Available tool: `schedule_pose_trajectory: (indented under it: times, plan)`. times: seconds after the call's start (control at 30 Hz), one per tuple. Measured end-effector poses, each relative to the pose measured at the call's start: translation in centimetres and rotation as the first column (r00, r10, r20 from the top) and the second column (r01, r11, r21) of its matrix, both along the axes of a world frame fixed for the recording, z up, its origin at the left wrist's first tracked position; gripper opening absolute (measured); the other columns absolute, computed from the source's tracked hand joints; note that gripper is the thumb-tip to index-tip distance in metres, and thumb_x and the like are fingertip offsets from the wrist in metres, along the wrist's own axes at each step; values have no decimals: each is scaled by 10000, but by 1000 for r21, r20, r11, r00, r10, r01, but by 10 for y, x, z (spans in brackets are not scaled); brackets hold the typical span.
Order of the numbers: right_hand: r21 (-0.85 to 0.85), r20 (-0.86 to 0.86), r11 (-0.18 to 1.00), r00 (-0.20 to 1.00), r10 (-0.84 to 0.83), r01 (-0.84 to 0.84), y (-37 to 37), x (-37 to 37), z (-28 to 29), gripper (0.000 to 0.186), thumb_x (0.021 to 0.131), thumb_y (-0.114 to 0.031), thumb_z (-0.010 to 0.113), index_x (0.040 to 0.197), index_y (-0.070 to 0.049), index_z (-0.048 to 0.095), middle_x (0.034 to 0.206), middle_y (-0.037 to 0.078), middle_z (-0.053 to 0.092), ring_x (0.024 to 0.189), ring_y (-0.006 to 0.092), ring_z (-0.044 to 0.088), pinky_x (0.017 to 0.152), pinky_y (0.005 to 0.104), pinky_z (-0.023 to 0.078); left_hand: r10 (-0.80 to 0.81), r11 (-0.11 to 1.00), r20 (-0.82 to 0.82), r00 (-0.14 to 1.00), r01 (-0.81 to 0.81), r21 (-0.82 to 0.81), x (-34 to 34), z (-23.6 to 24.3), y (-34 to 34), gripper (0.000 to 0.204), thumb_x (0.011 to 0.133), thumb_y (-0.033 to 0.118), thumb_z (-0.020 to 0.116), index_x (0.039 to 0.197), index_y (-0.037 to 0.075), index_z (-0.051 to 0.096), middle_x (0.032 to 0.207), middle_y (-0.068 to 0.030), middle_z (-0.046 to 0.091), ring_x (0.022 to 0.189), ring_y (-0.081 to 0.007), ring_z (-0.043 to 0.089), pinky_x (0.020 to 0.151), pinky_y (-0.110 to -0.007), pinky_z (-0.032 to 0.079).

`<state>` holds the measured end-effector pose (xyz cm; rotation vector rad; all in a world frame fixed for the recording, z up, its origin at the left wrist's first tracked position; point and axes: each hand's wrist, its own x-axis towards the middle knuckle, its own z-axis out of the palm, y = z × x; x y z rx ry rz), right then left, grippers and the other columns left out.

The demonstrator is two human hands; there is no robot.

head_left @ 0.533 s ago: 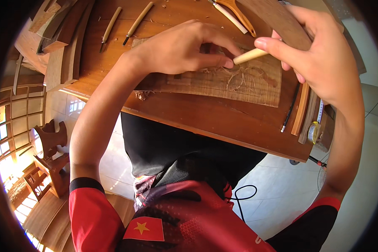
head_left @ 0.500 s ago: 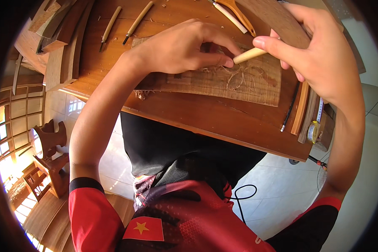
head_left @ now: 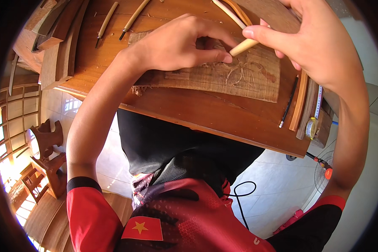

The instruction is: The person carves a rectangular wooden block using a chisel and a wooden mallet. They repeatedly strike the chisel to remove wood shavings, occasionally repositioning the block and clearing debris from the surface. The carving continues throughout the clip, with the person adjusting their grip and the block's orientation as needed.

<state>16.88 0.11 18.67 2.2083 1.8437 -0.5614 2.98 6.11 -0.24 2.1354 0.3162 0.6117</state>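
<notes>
Board [head_left: 260, 90] of brown wood, carved with curling lines, lies on a reddish-brown bench [head_left: 222, 112], set just back from its near edge, under two bare hands. The person's right hand [head_left: 311, 46] holds a pale tool handle [head_left: 244, 47] between thumb and fingers, the handle slanting down leftward above the board. The left hand [head_left: 176, 46] arches over the board's left part, thumb and forefinger drawn narrow at the handle's lower end; whether they pinch it cannot be told. A length of brown wood [head_left: 273, 12] shows between the right thumb and forefinger, though whether it is gripped is unclear. A clump of shavings [head_left: 139, 90] sits by the board's near left corner. Toward the bench's far left corner lie two pale-handled tools [head_left: 134, 19], dark tips toward the near edge. A white stick [head_left: 229, 12] and an orange-brown handle [head_left: 240, 12] lie close together toward the far edge. Along the right edge run a black pencil [head_left: 289, 101], an orange-brown strip [head_left: 298, 103] and a darker strip [head_left: 307, 109], with a tape measure [head_left: 311, 127] by the near right corner; stacked planks [head_left: 66, 56] crowd the left edge
</notes>
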Motion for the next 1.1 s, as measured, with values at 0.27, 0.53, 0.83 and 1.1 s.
schedule_pose_trajectory:
  times: [0.27,0.53,0.83,1.1]
  plan:
    - [69,-259,997,964,57,-41,-4,24,-5,245,934,-215,754,996,21,727,666,51,683,500,102,586,483,275,456,19,1000,-35,999,-18,13,4,-3,1,203,977,121,703,1147,19,749,1040,-129,767,946,-231,726,885,-372,551]
    - [147,-530,989,845,64,18,16,103,-72,322,923,-326,781,920,-25,668,632,-16,568,420,15,450,401,192,311,22,999,-182,983,-14,45,22,-1,10,291,1003,264,677,1138,17,753,1068,-134,758,971,-283,706,899,-382,525]
    - [-26,-728,966,657,-194,256,-14,134,-113,322,904,-345,797,867,-56,660,655,-10,599,460,43,467,422,225,341,15,991,-286,958,-51,-120,30,12,6,290,960,273,727,1113,32,777,991,-102,760,861,-224,678,808,-350,514]
    - [210,-630,959,776,-17,192,-32,111,-81,283,954,-283,762,887,-34,648,636,-13,573,426,27,437,419,202,316,-49,985,-177,983,18,-173,29,20,-1,275,976,241,720,1160,40,750,956,-47,755,888,-142,663,821,-304,511]
